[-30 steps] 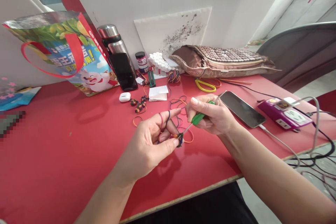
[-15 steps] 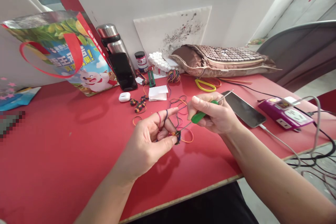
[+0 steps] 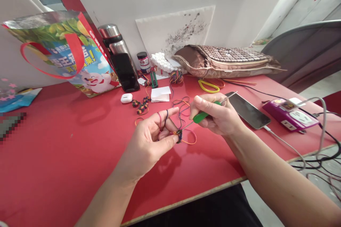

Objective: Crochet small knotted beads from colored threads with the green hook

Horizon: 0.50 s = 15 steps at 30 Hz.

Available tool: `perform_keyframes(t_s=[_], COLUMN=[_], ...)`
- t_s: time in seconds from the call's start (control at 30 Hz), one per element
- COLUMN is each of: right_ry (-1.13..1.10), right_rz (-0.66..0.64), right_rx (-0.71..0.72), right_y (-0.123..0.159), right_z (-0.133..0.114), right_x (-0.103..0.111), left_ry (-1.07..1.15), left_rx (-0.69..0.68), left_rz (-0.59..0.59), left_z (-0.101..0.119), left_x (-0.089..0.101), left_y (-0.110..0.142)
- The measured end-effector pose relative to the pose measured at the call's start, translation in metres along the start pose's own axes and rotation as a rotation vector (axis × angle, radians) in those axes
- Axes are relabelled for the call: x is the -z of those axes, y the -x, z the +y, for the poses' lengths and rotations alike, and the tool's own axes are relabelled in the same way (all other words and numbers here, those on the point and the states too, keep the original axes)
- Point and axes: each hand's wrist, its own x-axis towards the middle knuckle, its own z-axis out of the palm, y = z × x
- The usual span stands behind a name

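Observation:
My left hand (image 3: 149, 142) pinches a small multicoloured crochet piece (image 3: 179, 136) between thumb and fingers. Dark and pink yarn wraps around its raised index finger. My right hand (image 3: 215, 115) grips a crochet hook (image 3: 201, 117) by its green handle, and the thin metal tip reaches to the piece. Whether the tip sits inside a loop is too small to tell. Loose multicoloured yarn (image 3: 191, 137) trails over the red table behind the hands, towards a yarn ball (image 3: 176, 77). A finished-looking crocheted strip (image 3: 142, 107) lies beyond my left hand.
At the back left stand a colourful bag (image 3: 87, 64), a steel flask (image 3: 117, 42) and an upright phone (image 3: 126, 74). Yellow-handled scissors (image 3: 208, 86), a charging phone (image 3: 249, 110) and a purple power strip (image 3: 291, 115) lie to the right. A white earbud case (image 3: 126, 98) and folded paper (image 3: 160, 94) sit mid-table.
The crochet piece and my left fingertips have shifted slightly up and left. The hook in my right hand has tilted a little flatter, its handle a touch further left.

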Motion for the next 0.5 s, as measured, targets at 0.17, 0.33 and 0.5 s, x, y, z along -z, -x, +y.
perform_keyframes(t_s=[0.17, 0.33, 0.5], right_ry=[0.012, 0.018, 0.023], right_rz=[-0.008, 0.029, 0.061], right_rx=[0.005, 0.004, 0.035], right_y=[0.0007, 0.0009, 0.0000], right_z=[-0.0011, -0.0004, 0.0028], right_x=[-0.0003, -0.0014, -0.0018], left_ry=[0.000, -0.003, -0.020], left_rx=[0.026, 0.053, 0.055], left_rz=[0.040, 0.112, 0.171], left_z=[0.0066, 0.0107, 0.0105], left_x=[-0.0041, -0.0079, -0.0091], left_y=[0.0013, 0.0010, -0.0012])
